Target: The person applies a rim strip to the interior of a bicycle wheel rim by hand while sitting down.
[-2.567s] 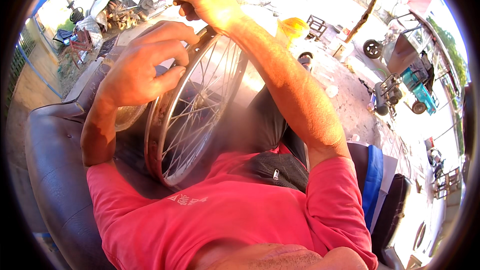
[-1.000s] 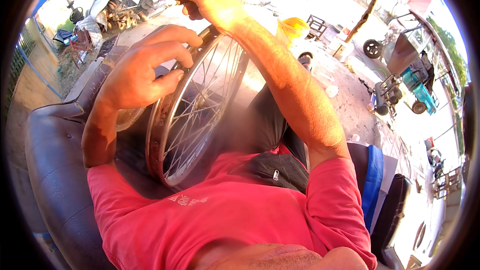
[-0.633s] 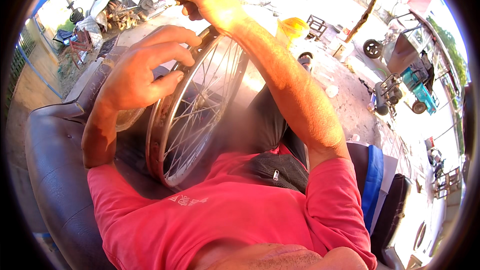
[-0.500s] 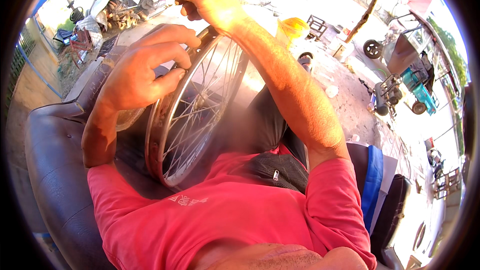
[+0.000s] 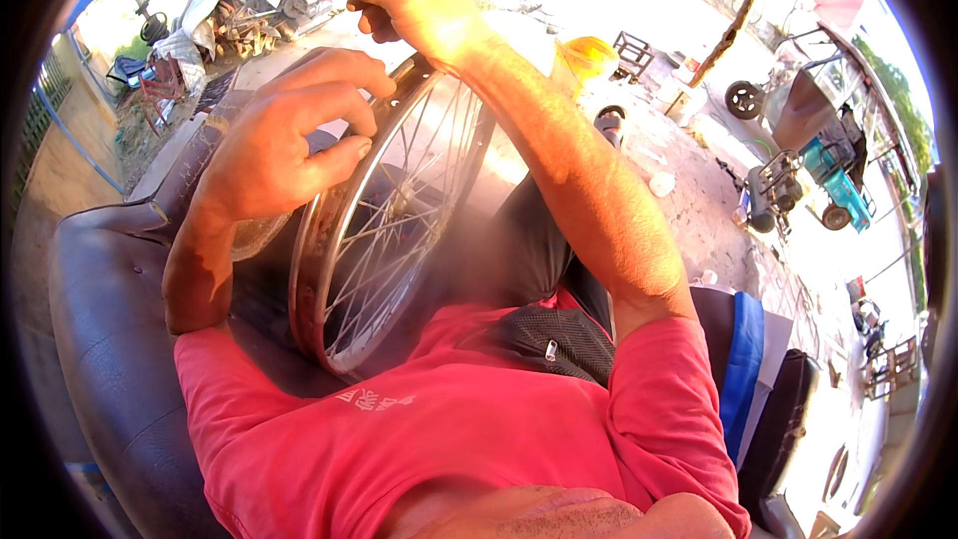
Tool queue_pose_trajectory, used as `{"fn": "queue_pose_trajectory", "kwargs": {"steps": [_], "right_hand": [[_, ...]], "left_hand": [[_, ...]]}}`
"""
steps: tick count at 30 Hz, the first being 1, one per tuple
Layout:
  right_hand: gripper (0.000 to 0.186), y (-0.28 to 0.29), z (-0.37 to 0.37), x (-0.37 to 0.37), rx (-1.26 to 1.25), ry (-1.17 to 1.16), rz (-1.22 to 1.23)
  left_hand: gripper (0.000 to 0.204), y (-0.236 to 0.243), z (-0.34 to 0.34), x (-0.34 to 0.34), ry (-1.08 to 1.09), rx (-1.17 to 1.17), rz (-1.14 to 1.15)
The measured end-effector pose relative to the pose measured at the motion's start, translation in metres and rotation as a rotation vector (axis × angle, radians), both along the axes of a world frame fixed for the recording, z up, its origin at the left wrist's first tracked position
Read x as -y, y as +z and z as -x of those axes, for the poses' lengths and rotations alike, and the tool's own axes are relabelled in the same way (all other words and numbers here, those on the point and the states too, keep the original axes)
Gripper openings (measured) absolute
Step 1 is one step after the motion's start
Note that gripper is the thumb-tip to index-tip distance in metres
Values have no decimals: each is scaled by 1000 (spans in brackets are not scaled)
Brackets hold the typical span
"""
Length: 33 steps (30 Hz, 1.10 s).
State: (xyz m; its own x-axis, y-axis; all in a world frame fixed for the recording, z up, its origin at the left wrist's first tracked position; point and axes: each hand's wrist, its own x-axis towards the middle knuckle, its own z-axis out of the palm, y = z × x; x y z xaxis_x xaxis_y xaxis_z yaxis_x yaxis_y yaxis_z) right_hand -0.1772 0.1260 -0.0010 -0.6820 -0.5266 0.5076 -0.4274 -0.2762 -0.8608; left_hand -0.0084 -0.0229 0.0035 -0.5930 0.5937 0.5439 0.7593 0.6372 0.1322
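Note:
A spoked wheel rim [image 5: 324, 279], brownish on its outer face and without a tire, stands tilted beside my lap. My left hand [image 5: 289, 135] is at its upper left edge, fingers bent and spread, thumb apart from them. Its fingertips overlap the rim's edge; whether they touch it cannot be seen. Beyond the top of the wheel, my right hand [image 5: 424, 15] is raised with thumb and fingers pinched together. Anything between those fingertips is too small to make out. My right wrist passes close to the wheel's top.
I sit on a dark padded seat [image 5: 120, 339]. A yellow bucket [image 5: 589, 60] and a small dark stool [image 5: 633, 52] stand ahead. Machine parts [image 5: 773, 190] and a teal cart [image 5: 836, 180] are on the right. Bicycle parts [image 5: 294, 5] lie at the far left.
Both hands have barely shifted; the left fingers moved very slightly leftward. The wheel looks the same.

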Motion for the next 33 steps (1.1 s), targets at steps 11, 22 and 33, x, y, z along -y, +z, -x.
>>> {"fn": "queue_pose_trajectory", "kwargs": {"steps": [11,22,33], "right_hand": [[32,0,0,-2,14,-5,-8],[32,1,-1,-1,13,-16,-20],[29,1,-1,-3,19,-10,-13]], "left_hand": [[14,0,0,-2,-8,-7,14],[14,0,-4,-1,10,45,-13],[12,0,-3,0,-15,76,-42]]}}
